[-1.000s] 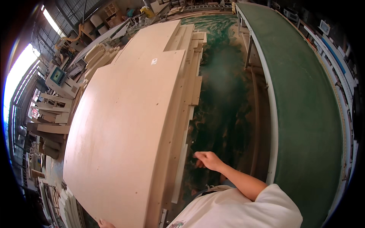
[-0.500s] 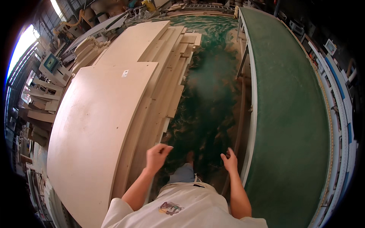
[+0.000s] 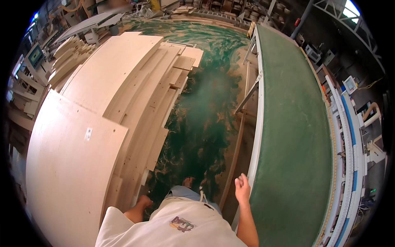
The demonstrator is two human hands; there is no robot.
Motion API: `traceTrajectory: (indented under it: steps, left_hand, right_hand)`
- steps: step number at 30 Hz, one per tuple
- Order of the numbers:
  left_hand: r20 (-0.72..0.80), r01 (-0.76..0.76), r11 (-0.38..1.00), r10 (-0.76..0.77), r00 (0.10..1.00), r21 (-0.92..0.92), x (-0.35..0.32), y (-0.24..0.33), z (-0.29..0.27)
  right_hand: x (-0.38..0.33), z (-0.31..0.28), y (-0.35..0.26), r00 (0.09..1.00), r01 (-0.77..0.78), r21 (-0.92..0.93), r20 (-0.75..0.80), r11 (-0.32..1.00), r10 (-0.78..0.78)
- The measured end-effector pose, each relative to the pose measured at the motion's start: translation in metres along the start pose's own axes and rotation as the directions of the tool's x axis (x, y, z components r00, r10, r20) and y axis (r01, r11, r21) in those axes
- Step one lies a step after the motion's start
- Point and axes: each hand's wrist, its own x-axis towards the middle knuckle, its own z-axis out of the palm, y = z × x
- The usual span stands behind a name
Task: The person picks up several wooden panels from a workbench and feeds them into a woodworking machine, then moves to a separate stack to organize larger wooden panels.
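My right hand (image 3: 242, 188) is raised beside the near edge of the long green conveyor belt (image 3: 294, 123), apart from it. Its fingers are slightly bent and parted, with nothing in them. Low at my left side, my left hand (image 3: 144, 201) is next to the stack of pale wooden boards (image 3: 154, 103). Its fingers are small and blurred, so their pose is unclear, and no held thing shows. A large smooth panel (image 3: 74, 148) with a small white label (image 3: 88, 133) lies on top of the stack's near end.
Between stack and conveyor runs a green floor (image 3: 201, 119) streaked with sawdust. Board ends jut unevenly into this aisle. The conveyor's metal legs (image 3: 249, 96) stand on the right. A blue-and-grey machine rail (image 3: 349, 144) lies beyond the belt. Smaller boards (image 3: 70, 59) are piled at far left.
The view has shifted forward along the aisle and turned right. My left hand has dropped back toward my hip. My right hand has risen nearer the conveyor's edge.
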Motion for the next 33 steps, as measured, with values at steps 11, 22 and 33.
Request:
traceTrajectory:
  steps: [11,22,33]
  left_hand:
    - [-0.483,-0.195,0.770,-0.163,0.860,-0.607,0.128,0.231,-0.384]
    - [-0.041,0.122,0.720,-0.205,0.978,-0.684,0.212,0.302,-0.574]
    - [-0.051,0.245,0.479,-0.524,0.850,-0.843,0.404,0.330,-0.604]
  right_hand:
    - [0.256,0.082,0.016,0.911,-0.300,-0.006,0.295,0.954,0.288]
    - [0.561,0.172,0.031,0.874,-0.131,0.188,0.485,0.973,0.024]
    - [0.866,0.359,-0.032,0.557,-0.144,0.067,0.830,0.987,0.025]
